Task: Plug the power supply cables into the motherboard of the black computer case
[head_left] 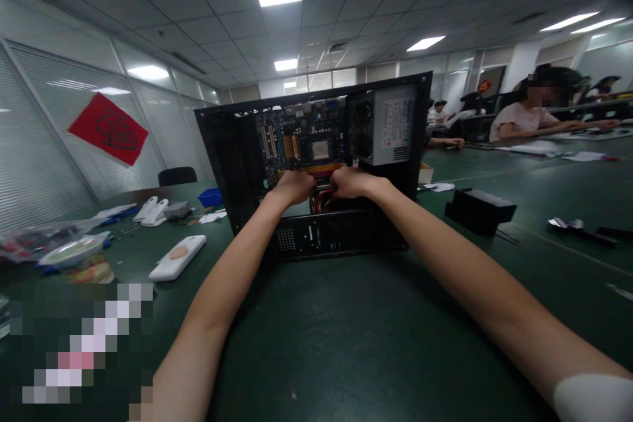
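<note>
An open black computer case (415, 184) stands on the green table with its inside facing me. Within it are a motherboard (297, 120) and, at the upper right, a silver power supply (395, 122). Both my hands reach in below the processor area, beside the yellow and red memory slots (326, 170). My left hand (295, 186) has its fingers curled closed at the left of the slots. At their right end, my right hand (355, 182) is closed the same way. Whatever the fingertips grip is hidden. Red and black cables (324, 201) hang between and below the hands.
To the left lie a white power bank-like block (178, 258), a blue box (210, 196) and plastic-wrapped items (74, 250). A black drive-bay-like box (479, 211) and dark metal strips (578, 229) rest on the right. A person (524, 115) sits farther right.
</note>
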{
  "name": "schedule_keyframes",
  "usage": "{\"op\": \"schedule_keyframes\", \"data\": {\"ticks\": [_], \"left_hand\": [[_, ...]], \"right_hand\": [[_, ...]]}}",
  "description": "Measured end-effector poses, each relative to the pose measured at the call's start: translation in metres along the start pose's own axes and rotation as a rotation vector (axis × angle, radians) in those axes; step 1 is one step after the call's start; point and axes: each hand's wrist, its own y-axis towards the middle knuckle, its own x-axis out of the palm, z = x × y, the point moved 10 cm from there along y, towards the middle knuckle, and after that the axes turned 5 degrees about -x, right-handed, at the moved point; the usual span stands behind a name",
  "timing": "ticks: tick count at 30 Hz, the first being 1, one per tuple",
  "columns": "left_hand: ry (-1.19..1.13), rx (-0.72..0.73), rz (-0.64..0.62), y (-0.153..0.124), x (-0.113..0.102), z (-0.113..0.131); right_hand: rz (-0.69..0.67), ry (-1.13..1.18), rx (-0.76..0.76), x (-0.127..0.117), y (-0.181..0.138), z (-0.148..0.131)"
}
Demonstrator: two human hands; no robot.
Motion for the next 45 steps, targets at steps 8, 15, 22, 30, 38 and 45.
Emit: {"op": "schedule_keyframes", "data": {"ticks": [8, 15, 22, 30, 38, 45], "left_hand": [[-0.011, -0.012, 0.020, 0.004, 0.002, -0.001], [0.010, -0.046, 0.053, 0.003, -0.001, 0.005], [-0.044, -0.099, 0.085, 0.004, 0.002, -0.001], [-0.053, -0.123, 0.081, 0.007, 0.003, -0.003], [-0.082, -0.134, 0.087, 0.001, 0.003, -0.004], [-0.089, -0.154, 0.067, -0.005, 0.004, -0.004]], "right_hand": [[0.008, -0.016, -0.022, 0.003, 0.003, 0.000], [0.034, -0.001, -0.073, 0.007, 0.008, -0.004], [0.119, -0.026, -0.160, 0.010, 0.015, -0.008], [0.132, -0.004, -0.210, 0.006, 0.011, -0.012], [0.295, 0.044, -0.303, 0.000, 0.018, -0.016], [0.317, 0.009, -0.249, 0.004, 0.023, -0.018]]}}
